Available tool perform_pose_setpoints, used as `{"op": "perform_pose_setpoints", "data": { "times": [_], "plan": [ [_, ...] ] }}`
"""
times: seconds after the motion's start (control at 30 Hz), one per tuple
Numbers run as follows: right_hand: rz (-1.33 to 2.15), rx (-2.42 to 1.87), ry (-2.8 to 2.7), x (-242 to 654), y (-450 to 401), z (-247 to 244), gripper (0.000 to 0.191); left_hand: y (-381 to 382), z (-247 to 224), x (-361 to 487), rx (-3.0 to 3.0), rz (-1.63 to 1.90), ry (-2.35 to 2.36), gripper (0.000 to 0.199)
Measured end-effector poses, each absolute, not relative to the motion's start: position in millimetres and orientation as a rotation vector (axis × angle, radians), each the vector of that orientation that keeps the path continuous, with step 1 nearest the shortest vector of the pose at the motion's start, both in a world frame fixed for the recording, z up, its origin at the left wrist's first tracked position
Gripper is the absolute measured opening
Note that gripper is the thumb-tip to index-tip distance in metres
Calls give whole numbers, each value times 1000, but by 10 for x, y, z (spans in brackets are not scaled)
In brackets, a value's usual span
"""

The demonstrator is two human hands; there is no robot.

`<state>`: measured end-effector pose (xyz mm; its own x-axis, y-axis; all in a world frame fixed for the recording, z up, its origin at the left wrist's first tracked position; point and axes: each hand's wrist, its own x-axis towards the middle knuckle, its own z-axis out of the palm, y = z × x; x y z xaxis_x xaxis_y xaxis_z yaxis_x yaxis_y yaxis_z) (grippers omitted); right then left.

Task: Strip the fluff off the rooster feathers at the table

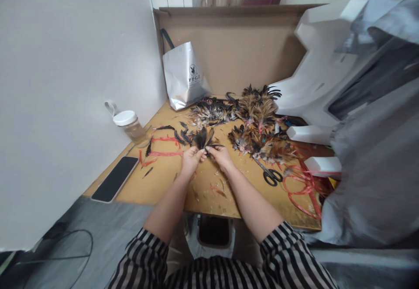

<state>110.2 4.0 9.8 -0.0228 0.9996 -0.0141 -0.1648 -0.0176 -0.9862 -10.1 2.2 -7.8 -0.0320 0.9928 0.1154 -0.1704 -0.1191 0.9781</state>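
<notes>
A small bunch of dark and brown feathers [203, 138] fans upward at the middle of the table. My left hand [193, 158] pinches its base from the left, fingers closed. Close beside it, my right hand [220, 156] is closed on the same base, with a thin dark feather showing over its fingers. The fingertips of both hands meet, so the quill ends are hidden. Left of the hands lie loose black feathers [185, 135] and strips of red plastic string [166, 154].
Feather piles [258, 105] cover the table's back right, with black-handled scissors [272, 177] and tangled red string [304, 188] nearer. A silver bag [183, 77] leans at the back. A phone [115, 180] and lidded jar [131, 127] stand left. White foam [322, 53] rises at right.
</notes>
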Motion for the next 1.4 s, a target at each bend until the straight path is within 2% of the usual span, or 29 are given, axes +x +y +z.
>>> {"op": "perform_pose_setpoints", "data": {
  "times": [0.17, 0.47, 0.7, 0.93, 1.17, 1.4],
  "plan": [
    [1352, -1062, -1097, 1129, 34, 117, 25, 27, -96, -124, 1036, 1302, 995, 21],
    [1134, -985, -1325, 1172, 72, 100, 19, -15, -47, -217, 811, 1080, 831, 19],
    [1159, -1138, -1293, 1148, 80, 74, 23, 16, -48, -183, 951, 1247, 976, 21],
    [1197, -1020, -1176, 1106, 56, 72, 26, -1, -25, -132, 1167, 1436, 1061, 15],
    [1312, -1037, -1085, 1112, 42, 103, 29, -23, -40, -105, 1235, 1399, 1055, 19],
    [1107, -1016, -1326, 1177, 68, 99, 25, 4, -47, -162, 968, 1199, 990, 26]
  ]
}}
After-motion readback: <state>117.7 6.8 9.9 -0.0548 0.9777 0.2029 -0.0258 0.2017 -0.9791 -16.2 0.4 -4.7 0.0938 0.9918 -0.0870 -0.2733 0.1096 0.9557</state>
